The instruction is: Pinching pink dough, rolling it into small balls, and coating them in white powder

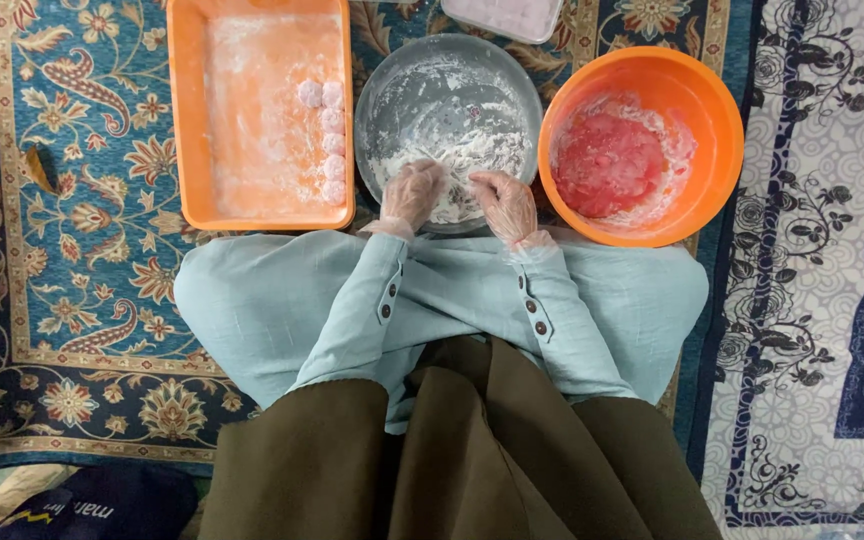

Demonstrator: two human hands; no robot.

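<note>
Both hands work inside the grey metal bowl [449,110], which sits on the patterned blue carpet [82,250] just past the person's knees. The left hand [411,192], in a thin clear glove, reaches over the near rim with its fingers curled down into the white flour [472,155] heaped at the near side of the bowl; whether it grips anything there I cannot tell. The right hand [505,203], gloved the same way, lies close beside it with fingers bent and partly closed, and what is under them is hidden.

Touching the bowl's left side stands an orange rectangular tray [184,120], floured, with a column of small pale pink balls [332,135] along its right edge. To the bowl's right, touching it, is a round orange bowl [717,140] holding a pink-red mass [609,163]. A whitish container [502,15] shows at the far edge
</note>
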